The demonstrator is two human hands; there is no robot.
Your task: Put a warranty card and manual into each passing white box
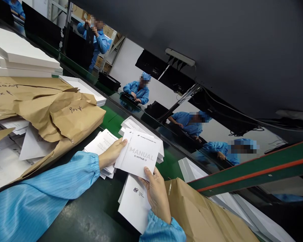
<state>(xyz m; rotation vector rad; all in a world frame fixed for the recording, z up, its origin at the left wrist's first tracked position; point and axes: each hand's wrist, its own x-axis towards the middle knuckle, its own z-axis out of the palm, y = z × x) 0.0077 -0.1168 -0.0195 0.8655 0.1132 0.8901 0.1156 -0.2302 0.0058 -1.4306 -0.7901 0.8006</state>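
Note:
My right hand (158, 192) is closed on a white square manual (142, 154), with the thumb on its lower edge. My left hand (111, 155) pinches another white booklet (121, 155) by its left edge. That booklet is partly hidden behind the manual. Under my left hand lies a pile of warranty leaflets (101, 144). Below the manual is a stack of white booklets (134, 203) with a small black logo, partly covered by my right hand. Behind the held booklets sits a stack of white boxes or trays (131, 123), mostly hidden.
A torn brown paper package (77, 114) holding leaflets lies at left, with white boxes (20, 50) beyond it. Another brown package (199, 215) stands at right, near a green bar with a red stripe (255, 168). Several co-workers in blue sit or stand across the line.

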